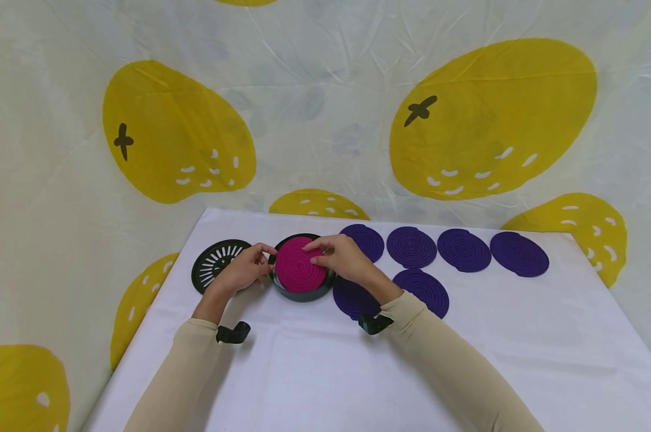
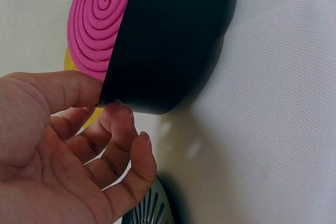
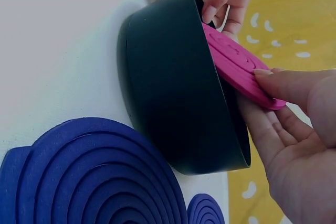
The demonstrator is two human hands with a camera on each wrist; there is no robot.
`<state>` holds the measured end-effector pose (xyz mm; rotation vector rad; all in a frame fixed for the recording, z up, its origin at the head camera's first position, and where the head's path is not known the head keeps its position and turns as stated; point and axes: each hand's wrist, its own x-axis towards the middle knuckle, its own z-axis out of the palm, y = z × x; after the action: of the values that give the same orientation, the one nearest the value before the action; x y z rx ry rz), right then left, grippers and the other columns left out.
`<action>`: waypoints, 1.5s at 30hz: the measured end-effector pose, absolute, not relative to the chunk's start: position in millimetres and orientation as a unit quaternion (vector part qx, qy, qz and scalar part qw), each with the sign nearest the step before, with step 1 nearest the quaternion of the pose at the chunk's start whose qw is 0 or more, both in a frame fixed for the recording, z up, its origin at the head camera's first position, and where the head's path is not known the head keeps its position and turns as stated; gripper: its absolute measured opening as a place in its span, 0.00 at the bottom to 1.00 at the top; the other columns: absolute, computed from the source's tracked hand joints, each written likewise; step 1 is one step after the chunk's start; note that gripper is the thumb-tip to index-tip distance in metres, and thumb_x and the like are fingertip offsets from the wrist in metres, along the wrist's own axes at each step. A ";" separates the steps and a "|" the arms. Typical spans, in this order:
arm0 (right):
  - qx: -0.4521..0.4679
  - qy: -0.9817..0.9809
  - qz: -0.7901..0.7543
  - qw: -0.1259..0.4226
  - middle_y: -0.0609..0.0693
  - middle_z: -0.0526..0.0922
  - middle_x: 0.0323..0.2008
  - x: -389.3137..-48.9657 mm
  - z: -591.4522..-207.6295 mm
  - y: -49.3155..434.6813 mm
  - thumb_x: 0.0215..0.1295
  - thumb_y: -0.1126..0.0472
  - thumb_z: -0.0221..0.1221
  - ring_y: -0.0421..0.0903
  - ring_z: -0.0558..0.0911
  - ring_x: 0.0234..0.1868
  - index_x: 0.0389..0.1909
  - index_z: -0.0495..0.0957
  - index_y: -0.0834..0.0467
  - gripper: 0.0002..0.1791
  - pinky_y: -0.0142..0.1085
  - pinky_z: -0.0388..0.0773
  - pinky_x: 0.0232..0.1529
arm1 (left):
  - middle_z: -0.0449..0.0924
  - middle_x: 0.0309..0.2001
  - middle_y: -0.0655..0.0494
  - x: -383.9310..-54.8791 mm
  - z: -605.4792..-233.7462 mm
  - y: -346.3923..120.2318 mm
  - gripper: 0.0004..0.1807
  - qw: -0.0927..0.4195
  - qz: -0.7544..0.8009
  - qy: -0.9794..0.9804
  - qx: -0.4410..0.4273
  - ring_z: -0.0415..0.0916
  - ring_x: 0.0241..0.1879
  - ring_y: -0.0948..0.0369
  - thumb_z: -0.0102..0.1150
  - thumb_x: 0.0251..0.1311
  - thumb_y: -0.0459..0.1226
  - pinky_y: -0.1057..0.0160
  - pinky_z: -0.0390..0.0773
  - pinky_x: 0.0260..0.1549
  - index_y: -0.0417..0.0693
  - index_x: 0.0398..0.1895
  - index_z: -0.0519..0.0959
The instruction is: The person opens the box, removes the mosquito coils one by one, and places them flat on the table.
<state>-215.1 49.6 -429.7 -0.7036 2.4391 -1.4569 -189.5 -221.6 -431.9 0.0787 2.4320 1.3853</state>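
A pink spiral mosquito coil (image 1: 298,265) tilts over the mouth of a round dark tin (image 1: 303,296), its far side dipping inside the rim in the right wrist view. My right hand (image 1: 340,255) pinches the coil's right edge, thumb on top and fingers below. At the tin's left side, my left hand (image 1: 241,268) pinches the rim between thumb and fingers; the other fingers curl loosely outside the wall. The tin stands on the white-covered table. Part of its inside is hidden by the coil.
A round black slotted lid (image 1: 203,267) lies left of the tin, partly behind my left hand. Several purple coils lie to the right: a back row including one coil (image 1: 411,247), and a nearer pair including another coil (image 1: 425,293) beside my right forearm. A lemon-patterned curtain (image 1: 325,120) hangs behind.
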 end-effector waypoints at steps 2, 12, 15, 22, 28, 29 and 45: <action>-0.236 0.823 -0.506 0.107 0.46 0.85 0.39 -215.4 -430.3 50.7 0.63 0.62 0.70 0.39 0.77 0.33 0.49 0.88 0.51 0.13 0.29 0.77 0.34 | 0.72 0.32 0.51 -189.3 -431.2 -221.3 0.18 0.171 0.486 0.856 0.027 0.75 0.31 0.49 0.56 0.68 0.29 0.56 0.77 0.29 0.44 0.60 0.74; -0.246 0.814 -0.518 0.096 0.47 0.88 0.48 -215.0 -427.5 56.9 0.64 0.64 0.68 0.40 0.84 0.41 0.50 0.87 0.52 0.13 0.30 0.81 0.40 | 0.71 0.32 0.51 -190.7 -432.7 -223.0 0.19 0.167 0.490 0.855 0.035 0.74 0.29 0.50 0.55 0.67 0.28 0.56 0.77 0.28 0.41 0.61 0.73; -0.253 0.807 -0.525 0.096 0.48 0.87 0.50 -214.6 -424.6 59.0 0.66 0.65 0.67 0.41 0.82 0.40 0.51 0.87 0.52 0.14 0.29 0.80 0.39 | 0.72 0.32 0.50 -190.3 -431.9 -223.2 0.19 0.167 0.492 0.854 0.037 0.74 0.29 0.51 0.55 0.67 0.28 0.56 0.76 0.27 0.41 0.61 0.73; -0.256 0.790 -0.547 0.106 0.49 0.86 0.53 -215.3 -417.1 64.0 0.67 0.67 0.65 0.43 0.82 0.42 0.54 0.85 0.54 0.16 0.30 0.80 0.40 | 0.72 0.34 0.48 -190.8 -433.0 -221.9 0.21 0.166 0.490 0.855 0.039 0.74 0.30 0.51 0.54 0.69 0.29 0.54 0.76 0.28 0.38 0.64 0.71; -0.249 0.787 -0.554 0.111 0.51 0.84 0.56 -214.9 -410.6 69.9 0.66 0.66 0.66 0.45 0.85 0.48 0.56 0.84 0.55 0.17 0.32 0.82 0.46 | 0.72 0.33 0.51 -190.2 -433.2 -221.7 0.20 0.169 0.486 0.857 0.034 0.74 0.31 0.51 0.56 0.68 0.29 0.55 0.77 0.29 0.40 0.63 0.72; -0.246 0.786 -0.555 0.114 0.51 0.84 0.56 -214.6 -409.9 71.1 0.66 0.66 0.66 0.45 0.85 0.47 0.56 0.84 0.54 0.18 0.32 0.82 0.45 | 0.72 0.33 0.51 -190.1 -433.2 -221.7 0.20 0.168 0.485 0.857 0.034 0.75 0.31 0.51 0.55 0.68 0.29 0.55 0.77 0.29 0.41 0.62 0.73; -0.222 0.761 -0.593 0.142 0.56 0.85 0.49 -208.6 -407.1 99.0 0.67 0.66 0.66 0.44 0.83 0.37 0.55 0.83 0.58 0.16 0.31 0.81 0.37 | 0.71 0.33 0.50 -187.8 -432.4 -221.9 0.19 0.168 0.480 0.860 0.032 0.75 0.31 0.49 0.55 0.69 0.29 0.54 0.77 0.31 0.42 0.62 0.72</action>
<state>-208.6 99.0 -407.1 -0.6403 2.1961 -1.7103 -187.8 -221.9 -432.4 0.0897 2.4475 1.3669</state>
